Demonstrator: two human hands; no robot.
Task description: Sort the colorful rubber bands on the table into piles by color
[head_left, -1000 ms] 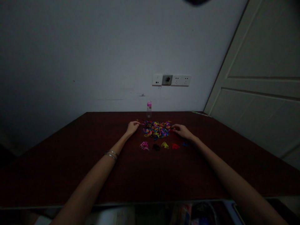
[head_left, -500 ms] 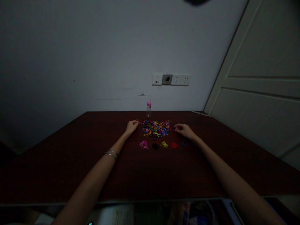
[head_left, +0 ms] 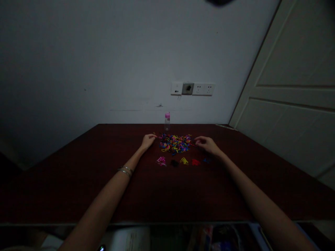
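1. The mixed heap of small coloured bands (head_left: 176,143) lies on the dark red-brown tabletop (head_left: 146,198), between the two hands, with pink, yellow, blue, red and black mingled in it.
2. The left hand (head_left: 148,141) is at the heap's left side, palm down, its fingers gently bent and close together, pointing toward the bands. Whether anything is pinched in the fingertips is too small to make out.
3. The right hand (head_left: 208,144) is at the heap's right side, fingers curled inward and thumb near them. A red band (head_left: 192,144) shows close to its fingertips; whether the hand grips it, I am unable to say.
4. On the near side of the heap, five small groups form a row, set apart from one another. From left to right they are the pink group (head_left: 161,160), black group (head_left: 174,163), yellow group (head_left: 184,161), red group (head_left: 195,162) and blue group (head_left: 206,160).
5. A clear bottle with a pink top (head_left: 167,122) stands upright just behind the heap.
6. Bracelets (head_left: 126,170) circle the left wrist.
7. Beyond the tabletop, a pale wall (head_left: 104,52) carries a row of socket plates (head_left: 203,89); a panelled door (head_left: 288,87) is at the right.
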